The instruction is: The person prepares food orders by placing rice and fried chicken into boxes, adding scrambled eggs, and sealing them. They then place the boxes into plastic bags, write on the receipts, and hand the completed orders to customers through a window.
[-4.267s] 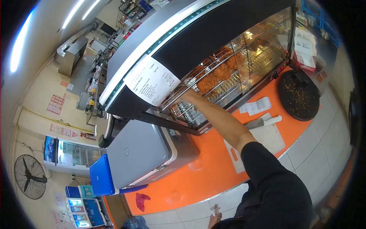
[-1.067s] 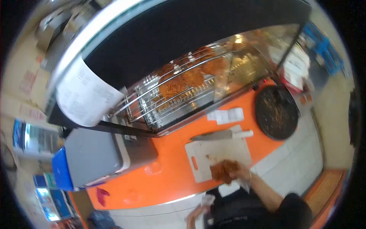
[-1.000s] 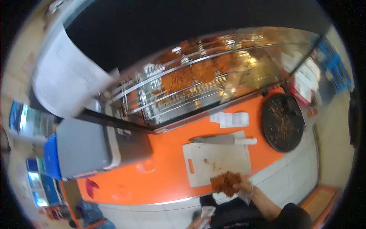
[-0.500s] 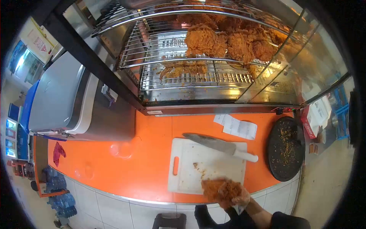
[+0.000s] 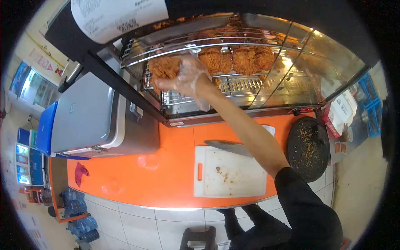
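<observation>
My right hand [image 5: 187, 78], in a clear plastic glove, reaches into the glass-fronted warming cabinet [image 5: 233, 109]. Its fingers are closed around a piece of fried chicken [image 5: 163, 66] at the left side of the wire rack. More fried chicken pieces [image 5: 246, 60] lie on the rack to the right of the hand. Below my forearm, a white cutting board [image 5: 212, 175] with crumbs on it lies on the orange counter. A knife [image 5: 227, 146] rests across the board's far edge, its handle hidden by my arm. My left hand is out of view.
A grey cooler box [image 5: 87, 116] stands left of the cabinet. The round black tray [image 5: 308, 150] with crumbs is at the counter's right end. A printed receipt [image 5: 118, 16] hangs at the top left. A pink cloth [image 5: 81, 173] and a dark stool [image 5: 198, 238] are also in view.
My right hand has carried the fried chicken from the cutting board's near edge up into the left part of the cabinet. The view has shifted, and a receipt now shows at the top.
</observation>
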